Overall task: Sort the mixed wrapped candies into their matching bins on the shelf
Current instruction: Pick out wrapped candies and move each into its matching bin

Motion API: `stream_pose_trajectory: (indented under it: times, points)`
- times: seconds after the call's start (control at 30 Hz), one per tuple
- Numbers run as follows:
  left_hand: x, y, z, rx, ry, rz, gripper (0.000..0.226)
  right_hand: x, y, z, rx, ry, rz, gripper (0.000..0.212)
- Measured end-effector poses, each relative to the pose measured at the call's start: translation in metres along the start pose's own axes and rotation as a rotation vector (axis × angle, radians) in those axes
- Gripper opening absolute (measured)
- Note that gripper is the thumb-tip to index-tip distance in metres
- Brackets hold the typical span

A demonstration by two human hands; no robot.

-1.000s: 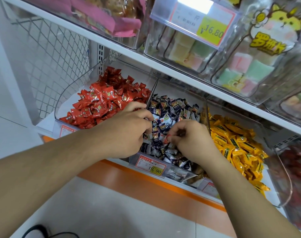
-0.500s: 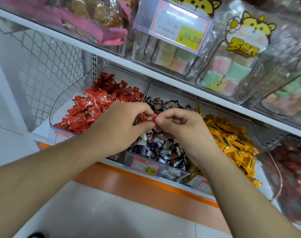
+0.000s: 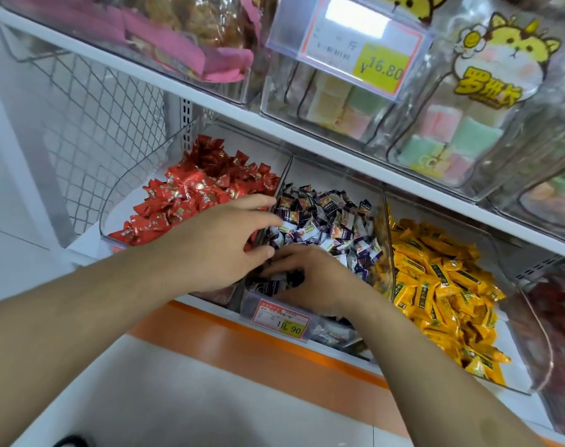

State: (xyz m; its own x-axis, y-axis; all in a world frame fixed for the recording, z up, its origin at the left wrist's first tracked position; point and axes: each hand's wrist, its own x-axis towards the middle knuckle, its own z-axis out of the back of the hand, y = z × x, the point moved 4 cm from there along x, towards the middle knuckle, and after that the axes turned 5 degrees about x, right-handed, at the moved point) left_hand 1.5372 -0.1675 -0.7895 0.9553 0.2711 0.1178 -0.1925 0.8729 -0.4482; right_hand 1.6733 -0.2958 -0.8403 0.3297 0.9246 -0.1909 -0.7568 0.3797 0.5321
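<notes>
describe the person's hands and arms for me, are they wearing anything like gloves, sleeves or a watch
Both arms are bare up to the frame edge: no sleeves show. The left hand and right hand wear no gloves, and no watch, bracelet or ring is visible on either.

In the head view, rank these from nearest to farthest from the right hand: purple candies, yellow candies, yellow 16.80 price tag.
1. Purple candies: under the right hand, middle bin.
2. Yellow candies: next bin to its right.
3. 16.80 price tag: upper shelf, above.

Glossy candy wrappers (image 3: 323, 221), clear plastic bins (image 3: 384, 201)
</notes>
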Motion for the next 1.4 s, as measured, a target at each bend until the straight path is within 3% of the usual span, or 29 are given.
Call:
stream_pose_trajectory:
  times: [0.3,0.53,0.67,0.77,0.9,1.2,1.4]
  points:
    - [0.001,0.007,-0.003,-0.033,0.008,-0.009,0.041,-0.012,-0.011,0.014,-0.244,-0.110,-0.039,0.012]
    - [0.002,0.005,-0.002,-0.042,0.008,0.005,0.036,-0.022,-0.015,0.038,-0.368,-0.250,-0.191,0.028]
    - [0.002,0.003,-0.003,-0.040,0.004,0.008,0.034,-0.025,0.003,0.043,-0.207,-0.296,-0.100,0.022]
    - [0.002,0.001,-0.004,-0.043,-0.005,0.009,0.031,-0.016,0.017,0.024,-0.030,-0.172,0.023,0.032]
    - [0.001,0.000,-0.004,-0.041,-0.013,0.010,0.025,0.004,0.003,-0.007,-0.193,0.000,0.017,0.041]
    - [0.000,0.002,-0.004,-0.046,-0.006,0.004,0.023,-0.004,-0.009,0.008,-0.254,-0.029,-0.117,0.017]
    - [0.001,0.003,-0.003,-0.041,0.002,0.001,0.023,-0.015,-0.014,0.023,-0.260,-0.069,-0.191,0.021]
